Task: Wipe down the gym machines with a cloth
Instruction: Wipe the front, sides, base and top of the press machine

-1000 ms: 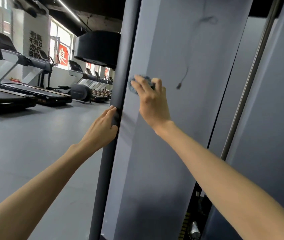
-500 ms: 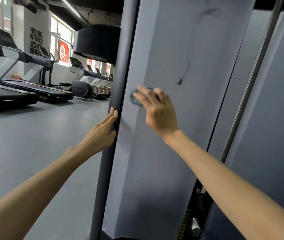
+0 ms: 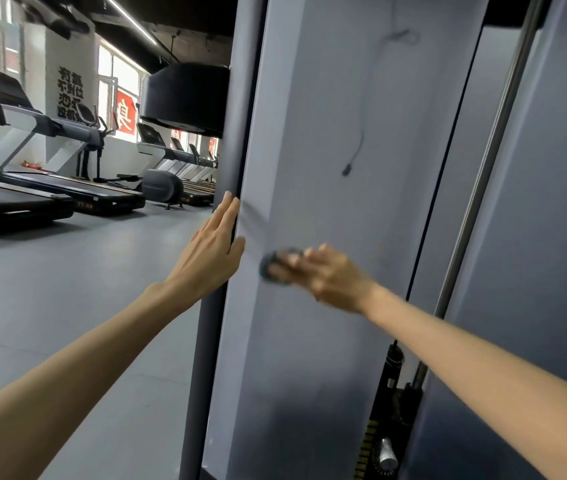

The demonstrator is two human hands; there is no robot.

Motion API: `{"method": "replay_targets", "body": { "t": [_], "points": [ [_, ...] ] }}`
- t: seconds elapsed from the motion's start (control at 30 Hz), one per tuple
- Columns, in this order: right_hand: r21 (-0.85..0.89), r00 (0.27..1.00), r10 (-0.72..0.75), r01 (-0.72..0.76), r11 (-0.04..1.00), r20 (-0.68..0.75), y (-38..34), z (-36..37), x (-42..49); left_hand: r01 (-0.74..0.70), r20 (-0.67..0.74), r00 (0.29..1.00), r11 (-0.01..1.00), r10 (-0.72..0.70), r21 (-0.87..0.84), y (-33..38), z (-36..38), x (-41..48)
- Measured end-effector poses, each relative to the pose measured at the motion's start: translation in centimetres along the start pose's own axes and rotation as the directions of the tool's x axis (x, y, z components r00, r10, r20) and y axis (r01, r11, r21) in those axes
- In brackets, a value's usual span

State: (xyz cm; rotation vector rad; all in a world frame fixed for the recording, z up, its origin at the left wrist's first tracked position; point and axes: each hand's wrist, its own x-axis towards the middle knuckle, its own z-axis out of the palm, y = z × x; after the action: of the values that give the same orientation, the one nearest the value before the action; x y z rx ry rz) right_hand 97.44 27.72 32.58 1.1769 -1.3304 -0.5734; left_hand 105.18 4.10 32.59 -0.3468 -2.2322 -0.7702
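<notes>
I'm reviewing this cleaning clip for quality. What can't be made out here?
1. Head view: the cloth is motion-blurred and mostly under the right hand, so the grip is unclear.
2. Head view: the weight stack shows only as a sliver beside the panel.
3. Head view: the panel top is cut off by the upper edge.

We stretch both bare arms forward, the left rising from the lower left and the right from the lower right. Our left hand [image 3: 211, 252] is flat, its fingers straight, close together and pointing up, the thumb set slightly apart. Our right hand [image 3: 330, 277] is motion-blurred, its back towards us and its fingers extended leftward, pressing on a cloth [image 3: 270, 270].
</notes>
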Motion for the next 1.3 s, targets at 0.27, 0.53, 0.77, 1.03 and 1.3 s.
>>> {"method": "replay_targets", "body": {
  "t": [0.27,0.53,0.77,1.03,1.3],
  "points": [
    [0.134,0.635,0.749,-0.739,0.66,-0.188,10.3,-2.3,6.7,-0.181,-0.146,0.971,0.982,0.188,0.059,4.3,-1.1,4.3],
    [0.114,0.748,0.643,-0.633,0.766,-0.166,12.3,-1.9,3.1,-0.123,-0.047,0.991,0.987,0.129,0.1,5.6,-1.7,5.0],
    [0.338,0.141,0.926,-0.903,0.266,-0.35,14.9,-2.4,4.6,-0.098,0.054,0.994,0.99,0.093,0.103,6.0,-2.7,5.3],
    [0.232,0.761,0.636,-0.6,0.766,-0.13,10.2,-0.7,10.3,-0.072,0.013,0.997,0.99,0.071,0.124,6.2,-3.1,5.1],
    [0.281,0.348,0.876,-0.851,0.445,-0.333,13.2,-1.8,5.6,-0.042,-0.023,0.999,0.995,0.044,0.085,6.6,-2.5,5.0]
  ]
}}
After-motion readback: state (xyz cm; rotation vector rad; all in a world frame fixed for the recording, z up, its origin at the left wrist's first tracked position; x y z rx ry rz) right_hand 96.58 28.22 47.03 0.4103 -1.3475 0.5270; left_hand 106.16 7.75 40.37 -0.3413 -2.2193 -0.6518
